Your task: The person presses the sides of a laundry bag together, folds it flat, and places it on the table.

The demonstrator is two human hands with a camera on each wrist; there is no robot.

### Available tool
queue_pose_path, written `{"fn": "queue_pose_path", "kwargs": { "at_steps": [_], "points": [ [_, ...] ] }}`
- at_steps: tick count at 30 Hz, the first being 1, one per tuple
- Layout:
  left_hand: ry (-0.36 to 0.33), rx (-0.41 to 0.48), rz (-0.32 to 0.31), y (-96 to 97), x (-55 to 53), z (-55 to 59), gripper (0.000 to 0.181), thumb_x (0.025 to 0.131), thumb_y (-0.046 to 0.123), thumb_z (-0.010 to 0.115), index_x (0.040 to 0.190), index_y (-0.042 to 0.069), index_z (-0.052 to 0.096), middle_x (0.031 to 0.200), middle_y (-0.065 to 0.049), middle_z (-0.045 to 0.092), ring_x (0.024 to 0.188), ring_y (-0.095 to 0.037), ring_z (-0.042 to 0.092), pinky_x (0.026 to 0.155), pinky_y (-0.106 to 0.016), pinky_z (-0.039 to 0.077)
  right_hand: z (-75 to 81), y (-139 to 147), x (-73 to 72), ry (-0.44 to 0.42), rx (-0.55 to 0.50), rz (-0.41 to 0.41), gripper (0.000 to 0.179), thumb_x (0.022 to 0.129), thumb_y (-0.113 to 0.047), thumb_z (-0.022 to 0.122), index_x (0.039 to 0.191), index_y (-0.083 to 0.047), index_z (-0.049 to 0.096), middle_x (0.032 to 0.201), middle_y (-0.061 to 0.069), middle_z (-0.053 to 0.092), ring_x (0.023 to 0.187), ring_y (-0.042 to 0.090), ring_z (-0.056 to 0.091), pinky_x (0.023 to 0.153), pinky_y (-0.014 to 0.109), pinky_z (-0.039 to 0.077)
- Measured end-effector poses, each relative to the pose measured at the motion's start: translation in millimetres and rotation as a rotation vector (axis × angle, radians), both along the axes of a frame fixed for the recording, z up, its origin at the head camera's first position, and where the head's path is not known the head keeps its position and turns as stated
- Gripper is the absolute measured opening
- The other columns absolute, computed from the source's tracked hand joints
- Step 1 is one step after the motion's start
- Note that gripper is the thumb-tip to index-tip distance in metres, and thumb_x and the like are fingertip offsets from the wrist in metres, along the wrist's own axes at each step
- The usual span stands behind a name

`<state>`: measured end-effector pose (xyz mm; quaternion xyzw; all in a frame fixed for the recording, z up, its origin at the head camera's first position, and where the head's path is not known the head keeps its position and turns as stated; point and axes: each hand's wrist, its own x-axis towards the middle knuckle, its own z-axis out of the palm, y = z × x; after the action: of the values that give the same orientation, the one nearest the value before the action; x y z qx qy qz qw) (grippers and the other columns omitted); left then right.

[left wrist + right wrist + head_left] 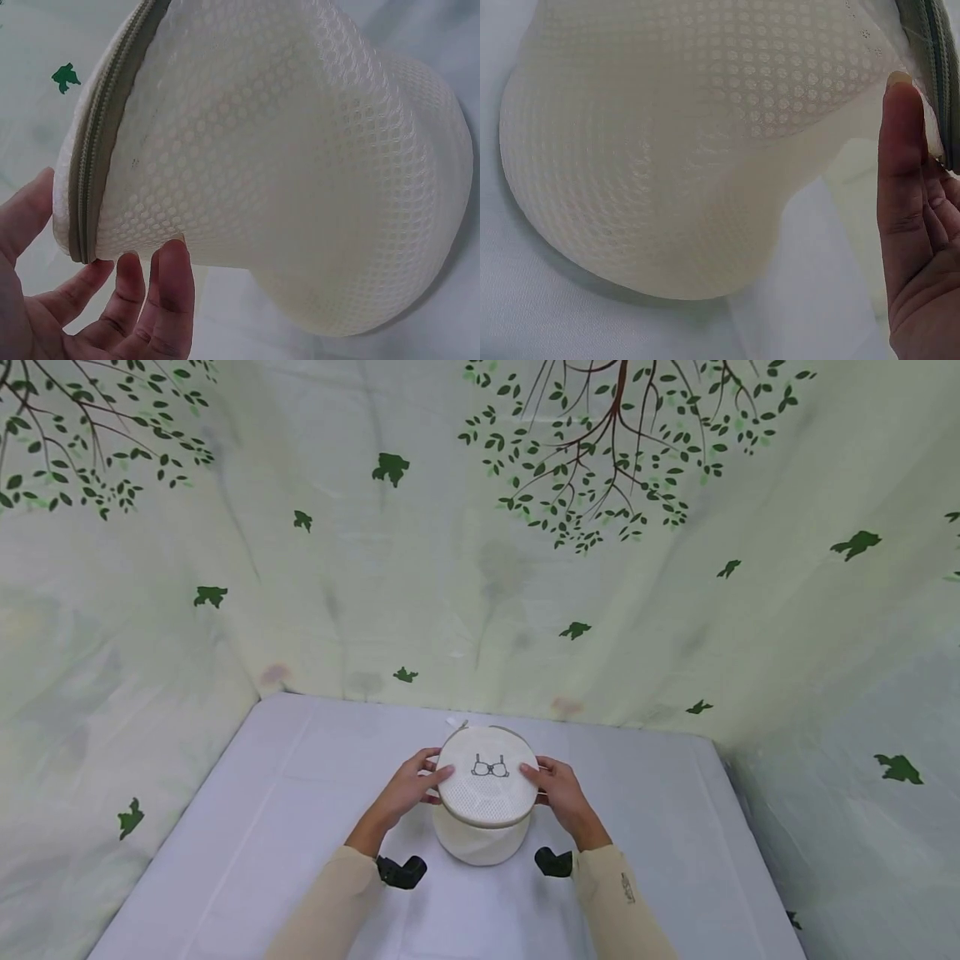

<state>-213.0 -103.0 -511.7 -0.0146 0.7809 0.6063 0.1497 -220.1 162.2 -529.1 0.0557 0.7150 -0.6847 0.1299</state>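
Observation:
A round white mesh laundry bag (pixel 483 847) stands on the table, its disc-shaped top (pixel 487 797) tilted toward me and printed with a bra outline. My left hand (pixel 407 787) grips the left side of the top, thumb on the face. On the opposite side my right hand (pixel 564 792) holds the edge the same way. An olive-grey zipper (pixel 94 142) follows the rim in the left wrist view, with fingertips right at the mesh below it. In the right wrist view, a finger (pixel 904 150) lies along the mesh near the zipper (pixel 941 67). The bag's wall sags between top and base.
A white cloth covers the table (pixel 300 827). Pale fabric walls (pixel 450 568) with printed leaves and branches rise behind and at both sides. Black wrist devices (pixel 402 872) sit at both cuffs, close to the bag's base.

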Motion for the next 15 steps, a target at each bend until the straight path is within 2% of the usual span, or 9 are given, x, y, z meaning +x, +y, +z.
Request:
{"fn": "queue_pose_path", "kwargs": {
  "at_steps": [5, 15],
  "points": [
    [-0.009, -0.028, -0.008, 0.6, 1.1, 4.5, 0.058, 0.093, 0.031, 0.065, 0.141, 0.006, 0.044, 0.105, -0.014, 0.055, 0.082, -0.019, 0.065, 0.069, -0.034, 0.058, 0.0, 0.0, -2.1, -0.042, -0.072, -0.01, 0.049, 0.09, -0.022, 0.069, 0.127, 0.007, 0.054, 0.093, 0.01, 0.072, 0.069, 0.016, 0.067, 0.061, 0.028, 0.055],
    [-0.026, -0.032, -0.009, 2.5, -0.7, 7.0, 0.049, 0.095, 0.019, 0.061, 0.138, 0.004, 0.046, 0.108, -0.016, 0.054, 0.084, -0.022, 0.065, 0.067, -0.033, 0.058, 1.1, 0.6, -2.5, -0.066, -0.085, -0.017, 0.042, 0.09, -0.009, 0.067, 0.126, 0.006, 0.053, 0.094, 0.011, 0.072, 0.07, 0.016, 0.068, 0.06, 0.027, 0.054]
  ]
}}
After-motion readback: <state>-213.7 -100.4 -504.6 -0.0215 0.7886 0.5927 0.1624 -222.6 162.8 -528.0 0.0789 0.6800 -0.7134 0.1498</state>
